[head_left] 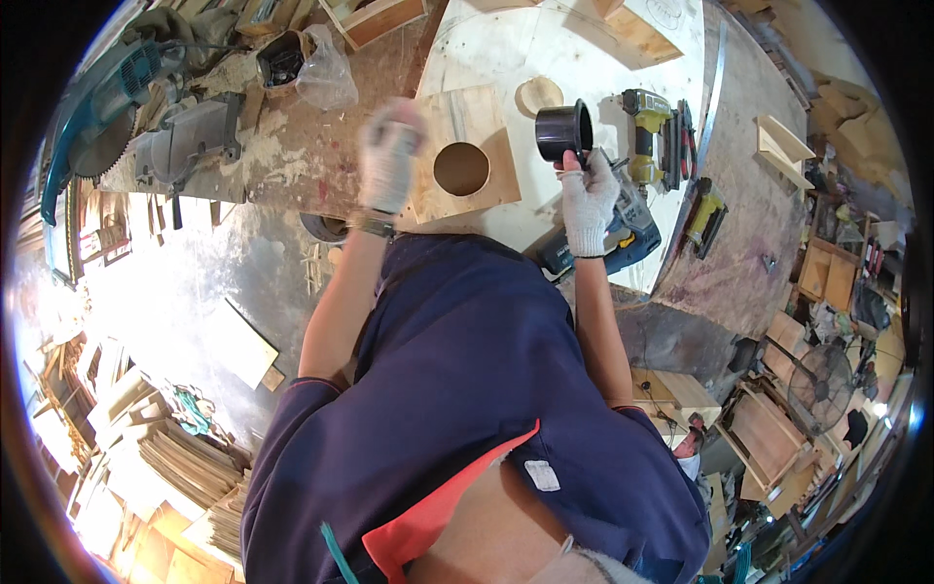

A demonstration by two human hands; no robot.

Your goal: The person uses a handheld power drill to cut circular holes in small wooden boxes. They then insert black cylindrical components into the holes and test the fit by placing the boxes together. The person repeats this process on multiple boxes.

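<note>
My right hand, in a white knit glove, grips a short black flanged cylinder by its rim. Its wide end faces right, and whether it has a bottom is hidden. Left of it lies a square plywood panel with a round hole cut through it. My gloved left hand hovers by the panel's left edge, its fingers smeared by motion. A round wooden disc rests on the white board just beyond the panel. Under my right wrist lies a blue and grey power tool.
The white board covers the middle of the workbench. Yellow-black nail guns lie to the right. A saw with a toothed blade stands at the far left. Wooden boxes sit at the back; a fan stands at the lower right.
</note>
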